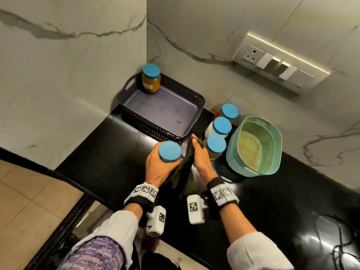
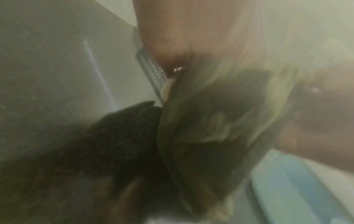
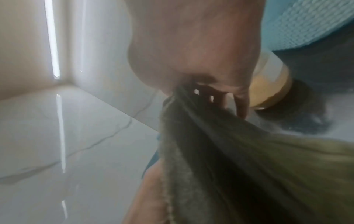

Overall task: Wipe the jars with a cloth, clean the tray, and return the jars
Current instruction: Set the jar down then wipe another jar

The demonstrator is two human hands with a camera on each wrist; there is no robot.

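Note:
Above the black counter, my left hand grips a jar with a blue lid from the side. My right hand pinches a dark green cloth beside that jar, and the cloth hangs down between the hands. The cloth fills much of the right wrist view and shows blurred as the cloth in the left wrist view. Behind the hands, the dark perforated tray holds one amber jar in its far left corner. Its floor has small stains.
Three blue-lidded jars stand in a row on the counter right of the tray. A teal perforated basket sits to their right. Marble walls close the corner, and a switch panel is on the right wall.

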